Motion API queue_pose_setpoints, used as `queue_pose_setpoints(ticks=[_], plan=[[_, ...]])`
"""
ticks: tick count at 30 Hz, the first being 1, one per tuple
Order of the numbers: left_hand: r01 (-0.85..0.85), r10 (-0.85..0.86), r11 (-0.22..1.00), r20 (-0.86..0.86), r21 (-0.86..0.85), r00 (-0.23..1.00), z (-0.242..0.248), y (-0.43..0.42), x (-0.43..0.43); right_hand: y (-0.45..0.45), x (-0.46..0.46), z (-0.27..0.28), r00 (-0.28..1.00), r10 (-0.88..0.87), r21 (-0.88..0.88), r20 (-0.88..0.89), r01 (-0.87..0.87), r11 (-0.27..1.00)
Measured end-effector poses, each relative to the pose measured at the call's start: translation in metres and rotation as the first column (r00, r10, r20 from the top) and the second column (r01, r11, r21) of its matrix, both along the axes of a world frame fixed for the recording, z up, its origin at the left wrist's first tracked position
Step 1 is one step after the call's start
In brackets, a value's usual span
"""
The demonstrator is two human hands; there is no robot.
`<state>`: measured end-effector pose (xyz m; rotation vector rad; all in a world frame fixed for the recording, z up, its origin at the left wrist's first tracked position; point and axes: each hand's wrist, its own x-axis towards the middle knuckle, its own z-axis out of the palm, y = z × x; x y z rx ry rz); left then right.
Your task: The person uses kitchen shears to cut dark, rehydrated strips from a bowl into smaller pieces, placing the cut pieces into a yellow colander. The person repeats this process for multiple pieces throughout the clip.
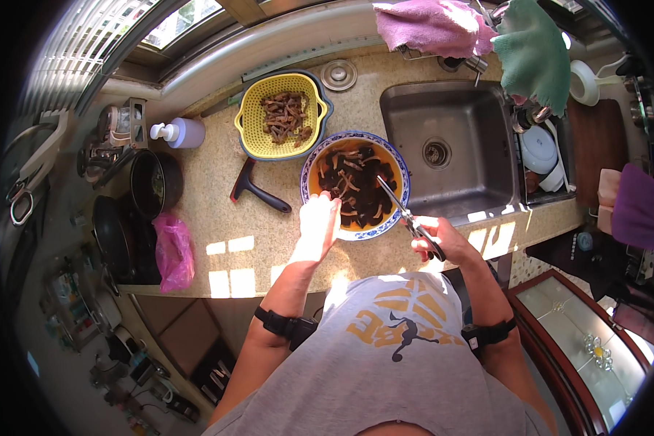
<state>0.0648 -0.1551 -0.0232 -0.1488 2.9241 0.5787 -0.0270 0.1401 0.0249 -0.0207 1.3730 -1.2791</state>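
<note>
A large white bowl with a blue patterned rim (313, 155) stands on the counter before me. Dark mushroom-like pieces with pale stems (349, 182) soak inside it in amber-brown liquid. My left hand (320, 218) is at the bowl's near left rim, fingertips bunched over its inside edge. Whether they pinch a piece is hidden. In my right hand (438, 237) is a pair of scissors (409, 220) with dark handles, held by the bowl's near right side. The blades point up and left over the bowl and look closed or nearly so.
Behind the bowl, a yellow colander (250, 122) holds brown strips, nested in a grey-blue basin (327, 103). A steel sink (468, 180) lies to the right. Leftward are a black-handled squeegee-like tool (259, 191), a pump bottle (188, 133), a dark pot (166, 201) and a pink plastic bag (173, 253).
</note>
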Motion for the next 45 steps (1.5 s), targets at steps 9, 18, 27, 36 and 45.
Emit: queue_pose_setpoints(ticks=[9,18,27,36,45], plan=[[-0.560,0.443,0.458,0.369,0.691,0.817,0.009,0.006,-0.020,-0.003,0.007,-0.014,0.993,0.015,-0.100,0.120,-0.003,0.995],[-0.595,0.324,0.280,0.510,0.753,0.797,0.029,0.011,-0.030,-0.004,0.013,-0.029,0.993,0.025,-0.146,0.112,-0.009,0.989],[-0.492,0.658,0.726,-0.279,0.480,0.699,0.057,-0.066,-0.086,-0.003,0.011,-0.022,0.999,-0.007,-0.106,0.034,0.010,0.994],[0.014,0.008,0.990,0.153,-0.141,0.988,0.003,-0.012,-0.012,-0.001,0.005,-0.017,1.000,0.021,-0.075,0.010,-0.020,0.997],[-0.205,0.202,0.963,0.034,0.176,0.979,-0.022,0.015,-0.024,-0.004,0.008,-0.008,1.000,-0.006,-0.040,-0.029,0.004,0.999]])
